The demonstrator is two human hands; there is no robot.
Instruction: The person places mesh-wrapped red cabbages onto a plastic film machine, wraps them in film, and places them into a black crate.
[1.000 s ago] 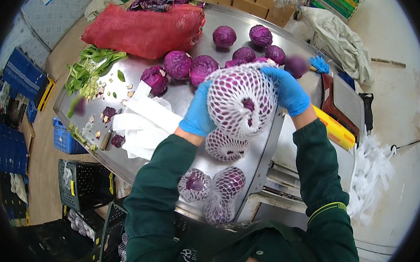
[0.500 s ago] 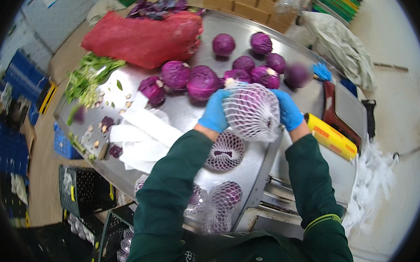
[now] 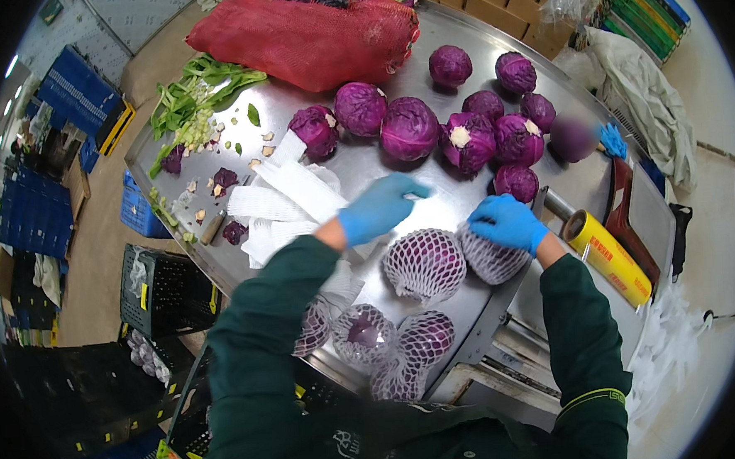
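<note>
My right hand, in a blue glove, rests on a red cabbage in a white foam net, its fingers curled over the top. Touching this one on the left is a second netted cabbage. My left hand, also gloved in blue, is in the air above the steel table with its fingers stretched out and nothing in it. Beside it lies a pile of flat white net sleeves. Several bare red cabbages stand beyond my hands. More netted cabbages sit at the near edge.
A red mesh sack lies at the back left, beside green leaf trimmings. To the right are a yellow film roll and a blue glove. Black crates stand on the floor at left. A knife handle shows among scraps.
The netted cabbage I held up in both hands has come down onto the table beside another. My left hand has let go and moved left. The whole view has shifted.
</note>
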